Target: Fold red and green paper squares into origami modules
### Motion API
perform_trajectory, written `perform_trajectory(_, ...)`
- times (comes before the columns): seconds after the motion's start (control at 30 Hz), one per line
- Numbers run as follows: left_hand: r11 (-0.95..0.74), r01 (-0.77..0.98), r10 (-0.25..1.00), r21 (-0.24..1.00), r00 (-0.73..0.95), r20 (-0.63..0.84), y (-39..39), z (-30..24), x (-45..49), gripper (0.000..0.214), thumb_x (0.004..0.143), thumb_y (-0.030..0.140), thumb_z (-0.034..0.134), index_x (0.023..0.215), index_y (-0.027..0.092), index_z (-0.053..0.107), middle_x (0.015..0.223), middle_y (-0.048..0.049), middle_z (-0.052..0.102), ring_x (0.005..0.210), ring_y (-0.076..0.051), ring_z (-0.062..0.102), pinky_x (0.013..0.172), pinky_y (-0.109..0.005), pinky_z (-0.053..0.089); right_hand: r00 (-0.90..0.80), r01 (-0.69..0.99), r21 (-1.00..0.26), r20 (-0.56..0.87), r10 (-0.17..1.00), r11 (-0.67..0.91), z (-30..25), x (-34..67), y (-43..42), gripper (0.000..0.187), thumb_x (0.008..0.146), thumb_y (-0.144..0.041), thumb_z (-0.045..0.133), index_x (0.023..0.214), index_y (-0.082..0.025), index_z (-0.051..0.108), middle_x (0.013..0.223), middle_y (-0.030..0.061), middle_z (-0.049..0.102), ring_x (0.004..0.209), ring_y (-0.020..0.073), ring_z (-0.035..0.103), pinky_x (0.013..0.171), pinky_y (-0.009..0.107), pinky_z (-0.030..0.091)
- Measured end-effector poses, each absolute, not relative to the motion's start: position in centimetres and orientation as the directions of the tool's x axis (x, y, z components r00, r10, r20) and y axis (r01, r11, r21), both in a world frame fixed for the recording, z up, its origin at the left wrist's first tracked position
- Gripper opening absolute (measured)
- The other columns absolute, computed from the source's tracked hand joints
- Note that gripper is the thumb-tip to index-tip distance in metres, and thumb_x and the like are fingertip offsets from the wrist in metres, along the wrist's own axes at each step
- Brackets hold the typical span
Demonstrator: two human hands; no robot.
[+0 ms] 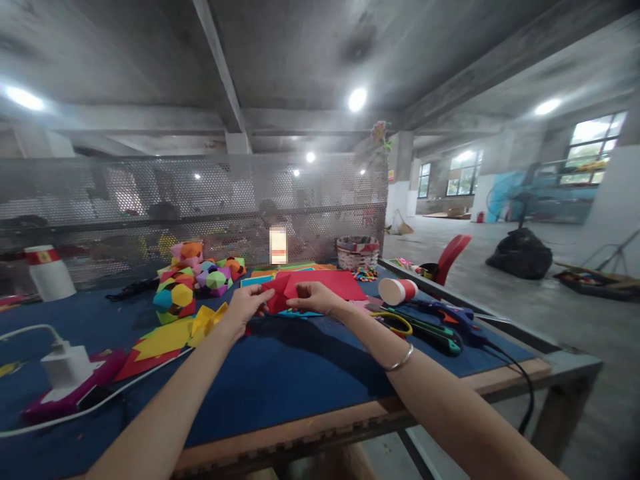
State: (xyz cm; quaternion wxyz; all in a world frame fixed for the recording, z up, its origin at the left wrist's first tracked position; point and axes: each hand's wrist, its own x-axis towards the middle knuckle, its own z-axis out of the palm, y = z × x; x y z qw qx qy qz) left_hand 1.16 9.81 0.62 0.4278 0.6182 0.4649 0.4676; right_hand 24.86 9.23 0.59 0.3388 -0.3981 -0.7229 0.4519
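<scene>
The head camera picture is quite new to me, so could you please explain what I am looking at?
Certainly. There is no machine here: a person works with two bare hands, and the one picture comes from a camera on their head, facing forward and down. The left hand and right hand hold a folded red paper between them. On the blue table top, coloured balls and yellow paper lie to the left, beyond a purple power strip. To the right are a cup on its side and a green cutter. Behind stands a basket.
</scene>
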Motion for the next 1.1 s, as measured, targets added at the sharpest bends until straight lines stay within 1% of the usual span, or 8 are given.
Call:
perform_trajectory(0.13, -0.183, 0.212, 0.975, 0.96, 0.162, 0.15, 9.6, 0.8, 1.2, 0.037, 0.107, 0.039, 0.074, 0.136, 0.018, 0.068, 0.134, -0.0105, 0.072, 0.112, -0.026, 0.074, 0.094, -0.047, 0.066, -0.446, 0.283, -0.914, 0.143, 0.884, 0.291, 0.3, 24.8, 9.5, 0.034, 0.108, -0.038, 0.073, 0.135, -0.017, 0.069, 0.132, 0.0101, 0.072, 0.109, 0.0247, 0.075, 0.092, 0.044, 0.067)
perform_trajectory(0.27, -0.208, 0.234, 0.966, 0.95, 0.199, 0.162, 9.4, 0.9, 1.2, 0.035, 0.107, 0.039, 0.074, 0.134, 0.018, 0.069, 0.131, -0.0099, 0.072, 0.109, -0.025, 0.075, 0.092, -0.045, 0.066, -0.437, 0.294, -0.91, 0.146, 0.888, 0.294, 0.2, 24.9, 9.4, 0.036, 0.108, -0.04, 0.073, 0.137, -0.018, 0.068, 0.135, 0.0108, 0.071, 0.113, 0.0263, 0.074, 0.096, 0.047, 0.066)
perform_trajectory(0.37, -0.261, 0.233, 0.951, 0.937, 0.226, 0.209, 9.3, 1.1, 1.3, 0.036, 0.106, 0.038, 0.075, 0.135, 0.018, 0.068, 0.133, -0.0103, 0.072, 0.111, -0.025, 0.074, 0.093, -0.046, 0.066, -0.427, 0.309, -0.906, 0.14, 0.893, 0.29, 0.2, 24.9, 9.2, 0.036, 0.108, -0.039, 0.073, 0.137, -0.018, 0.069, 0.136, 0.0109, 0.071, 0.114, 0.0267, 0.074, 0.097, 0.048, 0.065)
perform_trajectory(0.57, -0.41, 0.219, 0.903, 0.885, 0.234, 0.361, 9.2, 1.6, 1.9, 0.039, 0.106, 0.038, 0.075, 0.138, 0.018, 0.067, 0.139, -0.0112, 0.07, 0.118, -0.028, 0.073, 0.1, -0.05, 0.064, -0.441, 0.339, -0.895, 0.121, 0.889, 0.29, 0.1, 24.7, 8.6, 0.036, 0.108, -0.039, 0.073, 0.137, -0.017, 0.069, 0.136, 0.0108, 0.071, 0.115, 0.027, 0.074, 0.097, 0.048, 0.065)
perform_trajectory(0.67, -0.445, 0.241, 0.891, 0.863, 0.222, 0.397, 9.1, 1.6, 2.1, 0.037, 0.106, 0.038, 0.075, 0.136, 0.019, 0.069, 0.138, -0.011, 0.071, 0.117, -0.027, 0.073, 0.099, -0.049, 0.064, -0.433, 0.353, -0.889, 0.12, 0.894, 0.291, 0.1, 24.5, 8.4, 0.036, 0.108, -0.039, 0.073, 0.136, -0.017, 0.069, 0.134, 0.0103, 0.072, 0.112, 0.0262, 0.074, 0.095, 0.046, 0.066)
perform_trajectory(0.8, -0.456, 0.276, 0.89, 0.846, 0.164, 0.426, 9.1, 1.5, 1.9, 0.031, 0.107, 0.039, 0.073, 0.132, 0.02, 0.071, 0.137, -0.0103, 0.072, 0.116, -0.026, 0.073, 0.099, -0.047, 0.064, -0.431, 0.37, -0.883, 0.113, 0.895, 0.289, 0.2, 24.5, 8.3, 0.036, 0.108, -0.04, 0.073, 0.135, -0.017, 0.069, 0.134, 0.0101, 0.072, 0.112, 0.0263, 0.074, 0.095, 0.046, 0.066)
perform_trajectory(0.93, -0.415, 0.27, 0.91, 0.869, 0.119, 0.398, 9.4, 1.2, 1.6, 0.034, 0.106, 0.042, 0.075, 0.128, 0.017, 0.072, 0.132, -0.0075, 0.073, 0.114, -0.029, 0.074, 0.096, -0.046, 0.065, -0.433, 0.377, -0.879, 0.113, 0.895, 0.293, 0.2, 24.4, 8.2, 0.037, 0.108, -0.04, 0.073, 0.137, -0.017, 0.069, 0.136, 0.0107, 0.071, 0.115, 0.0273, 0.074, 0.097, 0.048, 0.065)
perform_trajectory(1.1, -0.328, 0.192, 0.944, 0.925, 0.112, 0.311, 9.7, 0.8, 1.7, 0.038, 0.107, 0.042, 0.074, 0.135, 0.017, 0.069, 0.134, -0.0097, 0.072, 0.113, -0.027, 0.074, 0.095, -0.047, 0.065, -0.429, 0.345, -0.881, 0.159, 0.889, 0.324, 0.1, 24.5, 8.3, 0.038, 0.108, -0.041, 0.074, 0.137, -0.017, 0.069, 0.138, 0.0097, 0.07, 0.117, 0.0299, 0.073, 0.098, 0.049, 0.065)
